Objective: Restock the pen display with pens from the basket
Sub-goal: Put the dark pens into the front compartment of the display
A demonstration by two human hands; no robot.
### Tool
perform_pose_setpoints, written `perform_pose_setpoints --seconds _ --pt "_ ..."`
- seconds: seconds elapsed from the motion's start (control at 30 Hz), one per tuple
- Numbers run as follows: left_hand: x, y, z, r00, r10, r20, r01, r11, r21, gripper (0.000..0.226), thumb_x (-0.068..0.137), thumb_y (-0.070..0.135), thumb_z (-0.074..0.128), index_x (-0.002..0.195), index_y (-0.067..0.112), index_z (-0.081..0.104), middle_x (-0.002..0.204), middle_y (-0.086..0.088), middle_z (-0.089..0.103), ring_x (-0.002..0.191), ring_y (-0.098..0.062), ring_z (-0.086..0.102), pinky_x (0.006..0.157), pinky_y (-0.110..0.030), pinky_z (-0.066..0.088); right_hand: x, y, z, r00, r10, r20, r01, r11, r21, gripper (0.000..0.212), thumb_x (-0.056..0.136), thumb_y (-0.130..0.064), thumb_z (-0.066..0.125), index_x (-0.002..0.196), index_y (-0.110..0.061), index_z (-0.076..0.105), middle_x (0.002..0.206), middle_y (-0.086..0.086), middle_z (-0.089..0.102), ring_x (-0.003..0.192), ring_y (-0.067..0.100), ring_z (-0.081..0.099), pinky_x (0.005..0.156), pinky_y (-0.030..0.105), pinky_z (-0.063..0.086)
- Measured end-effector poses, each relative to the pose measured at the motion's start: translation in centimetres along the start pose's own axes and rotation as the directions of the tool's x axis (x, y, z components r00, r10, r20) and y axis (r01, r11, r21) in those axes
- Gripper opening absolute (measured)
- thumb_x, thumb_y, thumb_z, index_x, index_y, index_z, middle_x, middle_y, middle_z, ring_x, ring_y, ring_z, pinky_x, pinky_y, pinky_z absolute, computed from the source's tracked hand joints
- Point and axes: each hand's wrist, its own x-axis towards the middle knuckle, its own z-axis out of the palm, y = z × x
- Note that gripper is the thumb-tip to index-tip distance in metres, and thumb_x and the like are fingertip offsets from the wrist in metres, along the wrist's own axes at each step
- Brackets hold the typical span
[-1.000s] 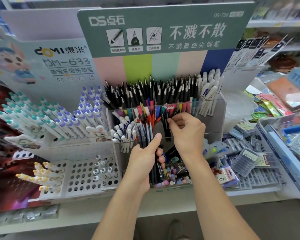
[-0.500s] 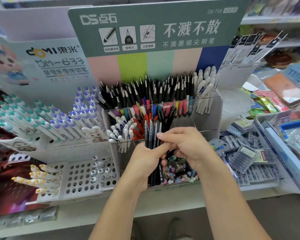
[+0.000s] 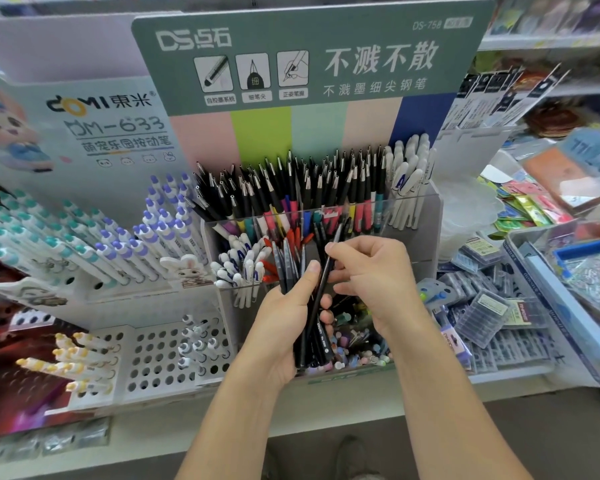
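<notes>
My left hand point(image 3: 288, 320) grips a bundle of dark pens point(image 3: 314, 341) upright in front of the clear tiered pen display point(image 3: 413, 220). My right hand point(image 3: 368, 275) pinches one black pen point(image 3: 326, 271) from that bundle, its tip slanting up toward the middle tier. The display's back row is packed with black-capped pens point(image 3: 291, 181) and white pens point(image 3: 409, 174). Its middle tier holds white pens point(image 3: 239, 268) and red pens point(image 3: 288, 240). No basket is in view.
A white rack of teal and purple click pens point(image 3: 84, 244) stands to the left, with a perforated tray point(image 3: 160, 355) below. Boxes of refills point(image 3: 482, 306) and a blue-rimmed bin point(image 3: 548, 289) lie to the right. Small erasers fill the display's bottom tier point(image 3: 357, 348).
My right hand came back from the display's middle tier to the bundle and has drawn one black pen partly out. My left hand stayed in place with the bundle.
</notes>
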Motion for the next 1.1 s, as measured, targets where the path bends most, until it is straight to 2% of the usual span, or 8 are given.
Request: perform_pose_setpoints --seconds 0.1,0.2,0.27,0.33,0.43,0.53,0.63,1.1 --pt "0.3 -0.1 -0.3 0.999 0.012 -0.044 -0.011 1.000 0.025 0.030 0.095 0.041 0.067 0.101 0.012 0.069 0.067 -0.002 0.058 0.052 -0.013 0.048 0.049 -0.027 0.044 0.2 -0.6 -0.5 0.988 -0.119 -0.100 0.122 0.992 0.025 0.013 0.093 -0.015 0.068 0.082 -0.010 0.072 0.060 -0.004 0.068 0.059 0.012 0.067 0.053 0.024 0.054" --pt "0.2 -0.2 -0.5 0.997 0.031 -0.067 -0.031 0.999 0.011 0.021 0.097 0.036 0.065 0.094 0.015 0.062 0.061 0.001 0.048 0.049 -0.013 0.041 0.046 -0.027 0.041 0.9 -1.4 -1.5 0.925 -0.258 -0.277 0.302 0.944 0.130 0.015 0.098 -0.013 0.062 0.086 -0.013 0.070 0.066 -0.005 0.068 0.062 0.011 0.066 0.053 0.023 0.054" --pt "0.1 -0.3 -0.6 0.996 0.049 -0.071 -0.048 0.999 0.022 0.019 0.098 0.034 0.064 0.095 0.016 0.059 0.058 0.003 0.040 0.049 -0.012 0.039 0.045 -0.026 0.039 1.5 -1.2 -1.9 0.862 -0.370 -0.346 0.418 0.905 0.073 0.016 0.099 -0.012 0.061 0.085 -0.017 0.068 0.068 -0.007 0.068 0.061 0.011 0.065 0.051 0.022 0.052" --pt "0.1 -0.3 -0.7 0.995 0.067 -0.080 -0.065 0.997 0.029 0.020 0.097 0.034 0.065 0.097 0.016 0.058 0.058 0.004 0.037 0.048 -0.012 0.036 0.046 -0.026 0.037 1.9 -0.3 -1.7 0.833 -0.453 -0.316 0.462 0.885 -0.053 0.015 0.098 -0.013 0.062 0.087 -0.022 0.068 0.074 -0.006 0.069 0.063 0.014 0.066 0.054 0.022 0.053" --pt "0.2 -0.3 -0.7 0.992 0.081 -0.099 -0.079 0.997 0.019 0.019 0.096 0.035 0.067 0.096 0.017 0.060 0.058 0.004 0.033 0.048 -0.012 0.033 0.045 -0.025 0.034 2.3 1.5 -0.7 0.834 -0.531 -0.150 0.484 0.835 -0.262 0.008 0.095 -0.018 0.067 0.093 -0.022 0.073 0.080 -0.009 0.071 0.074 0.010 0.069 0.067 0.029 0.058" --pt "0.2 -0.2 -0.7 0.991 0.087 -0.104 -0.086 0.996 0.012 0.020 0.094 0.036 0.069 0.096 0.018 0.063 0.057 0.004 0.032 0.047 -0.012 0.032 0.044 -0.025 0.033 2.6 3.0 0.7 0.818 -0.575 0.018 0.529 0.738 -0.419 0.006 0.094 -0.019 0.070 0.094 -0.015 0.075 0.079 -0.013 0.070 0.075 0.002 0.065 0.070 0.019 0.053" --pt "0.1 -0.3 -0.8 0.991 0.083 -0.106 -0.082 0.997 0.010 0.022 0.091 0.041 0.071 0.090 0.021 0.063 0.058 0.003 0.032 0.048 -0.012 0.032 0.044 -0.025 0.033 3.2 4.2 1.6 0.807 -0.582 0.100 0.548 0.674 -0.496 0.007 0.093 -0.017 0.071 0.092 -0.011 0.076 0.078 -0.003 0.072 0.070 0.009 0.066 0.069 0.033 0.056" --pt "0.1 -0.3 -0.8 0.993 0.067 -0.100 -0.066 0.998 0.016 0.024 0.091 0.042 0.070 0.085 0.022 0.059 0.059 0.003 0.035 0.050 -0.013 0.034 0.046 -0.026 0.035 4.2 4.8 3.2 0.807 -0.579 -0.119 0.398 0.681 -0.614 0.009 0.088 -0.020 0.075 0.087 -0.011 0.078 0.076 0.002 0.074 0.069 0.020 0.068 0.066 0.040 0.057"
